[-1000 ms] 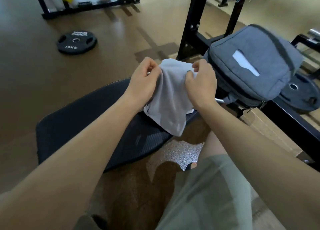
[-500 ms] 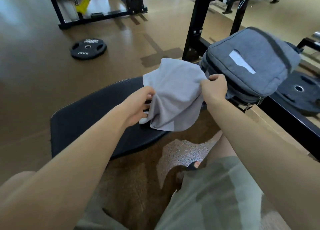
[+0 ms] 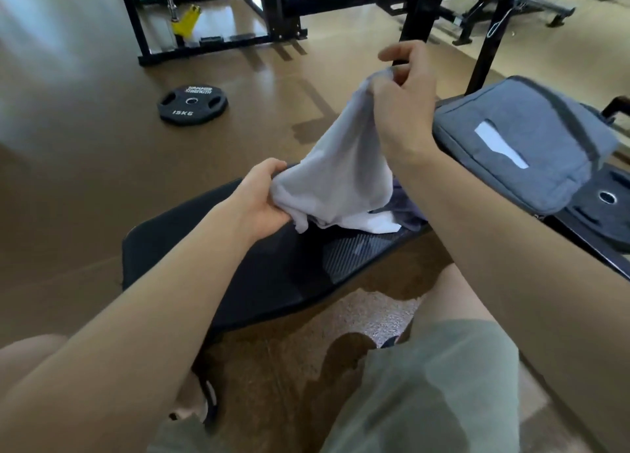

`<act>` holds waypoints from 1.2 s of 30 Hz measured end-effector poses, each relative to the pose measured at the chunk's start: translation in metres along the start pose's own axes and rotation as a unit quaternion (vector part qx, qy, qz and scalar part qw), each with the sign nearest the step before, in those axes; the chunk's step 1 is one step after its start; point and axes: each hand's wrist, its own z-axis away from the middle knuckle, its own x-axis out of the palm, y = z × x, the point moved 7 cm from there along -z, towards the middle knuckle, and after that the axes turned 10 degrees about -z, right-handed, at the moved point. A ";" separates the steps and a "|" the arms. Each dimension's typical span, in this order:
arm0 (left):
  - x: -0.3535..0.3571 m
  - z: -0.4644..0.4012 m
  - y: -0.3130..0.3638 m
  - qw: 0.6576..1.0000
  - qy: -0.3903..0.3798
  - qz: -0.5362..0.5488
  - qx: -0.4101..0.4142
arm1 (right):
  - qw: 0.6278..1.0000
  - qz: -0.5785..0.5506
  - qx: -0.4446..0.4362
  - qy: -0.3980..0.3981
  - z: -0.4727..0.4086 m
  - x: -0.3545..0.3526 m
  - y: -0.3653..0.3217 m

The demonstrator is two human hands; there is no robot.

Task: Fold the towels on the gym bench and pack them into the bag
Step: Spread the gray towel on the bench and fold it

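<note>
Right hand (image 3: pixel 404 111) has lifted grey towel (image 3: pixel 344 166) higher.

Both bare forearms reaching forward, left hand (image 3: pixel 262 200) low, fingers curled gripping cloth, right hand (image 3: pixel 405 111) raised higher, thumb and fingers pinching cloth, index finger extended, knees below

One view only, worn on the person's head, tilting forward and down over both forearms. It sits close above the black padded gym bench (image 3: pixel 238 265), the brown gym floor (image 3: pixel 85 179) stretching away toward black steel racks (image 3: pixel 289 5) beyond.
</note>
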 end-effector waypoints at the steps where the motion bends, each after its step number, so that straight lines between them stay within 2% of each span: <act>1: -0.006 -0.001 0.001 1.000 -0.002 -0.013 -0.019 | 1.000 -0.006 0.001 0.002 -0.001 0.006 -0.001; 4: -0.025 -0.003 0.005 0.998 -0.010 -0.052 -0.027 | 0.999 -0.001 0.043 -0.006 -0.003 0.020 0.005; 6: -0.039 -0.001 0.013 0.999 -0.008 -0.039 -0.007 | 0.988 -0.025 0.155 -0.012 -0.001 0.027 0.026; 9: -0.058 0.003 0.037 0.998 0.014 -0.022 0.053 | 0.920 -0.140 0.365 -0.041 0.024 0.038 0.062; 11: -0.070 0.006 0.048 0.997 0.026 -0.025 0.072 | 0.899 -0.161 0.403 -0.059 0.033 0.037 0.076; 15: -0.089 0.012 0.067 0.991 0.067 -0.054 0.103 | 0.895 -0.158 0.415 -0.046 0.028 0.030 0.088; 19: -0.103 0.021 0.091 0.984 0.106 -0.047 0.132 | 0.911 -0.176 0.373 -0.015 0.010 0.034 0.070; 24: -0.116 0.030 0.122 0.967 0.118 -0.048 0.221 | 0.929 -0.212 0.304 -0.014 -0.013 0.042 0.042; 27: -0.135 0.029 0.118 0.969 0.147 -0.039 0.194 | 0.927 -0.211 0.311 -0.018 -0.011 0.041 0.043; 31: -0.166 0.034 0.113 0.961 0.220 -0.037 0.165 | 0.920 -0.210 0.329 -0.039 -0.005 0.045 0.043; 34: -0.165 0.042 0.127 0.948 0.220 -0.092 0.209 | 0.908 -0.235 0.342 -0.063 -0.008 0.057 0.038; 36: -0.158 0.052 0.144 0.934 0.226 -0.118 0.251 | 0.904 -0.234 0.338 -0.118 -0.011 0.072 0.028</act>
